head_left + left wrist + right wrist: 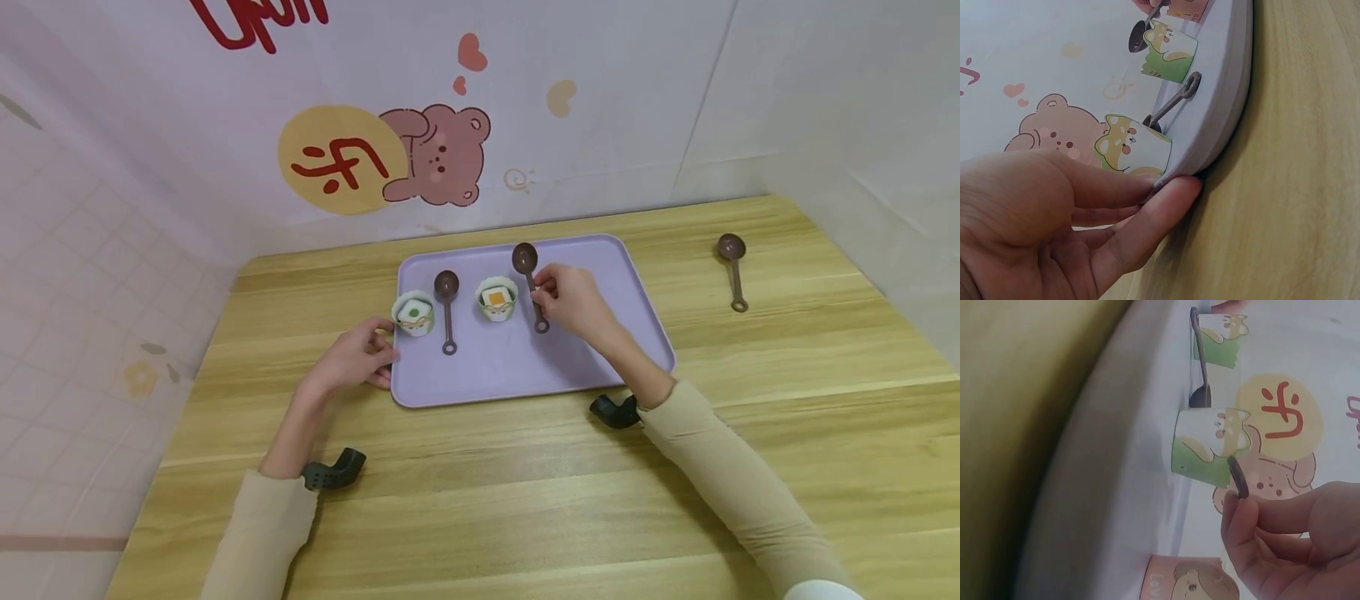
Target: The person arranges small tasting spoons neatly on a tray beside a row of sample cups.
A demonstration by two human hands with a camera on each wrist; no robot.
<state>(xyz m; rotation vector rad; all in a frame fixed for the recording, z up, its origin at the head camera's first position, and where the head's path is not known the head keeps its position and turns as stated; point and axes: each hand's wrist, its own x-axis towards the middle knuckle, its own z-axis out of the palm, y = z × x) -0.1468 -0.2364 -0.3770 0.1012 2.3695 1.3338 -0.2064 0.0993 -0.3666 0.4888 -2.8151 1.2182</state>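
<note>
My right hand [576, 302] pinches the handle of a brown measuring spoon [526, 260] over the right half of a lavender tray [465, 379]. With thumb and fingers, my left hand [1085, 212] grips the tray's left rim. Beside it stands a green-and-white paper cup [415, 315] holding a white piece with a green dot. Another brown spoon [447, 302] lies to its right. A second green-and-white cup [497, 300], with a white piece and orange square inside, stands left of the held spoon. A pink cup [1188, 578] shows in the right wrist view; my right hand hides it from the head view.
A third brown spoon [732, 250] lies on the wooden table [480, 500], right of the tray. Behind the table rises a pale wall covering [600, 100] with a printed bear. Each wrist carries a black camera mount [333, 471].
</note>
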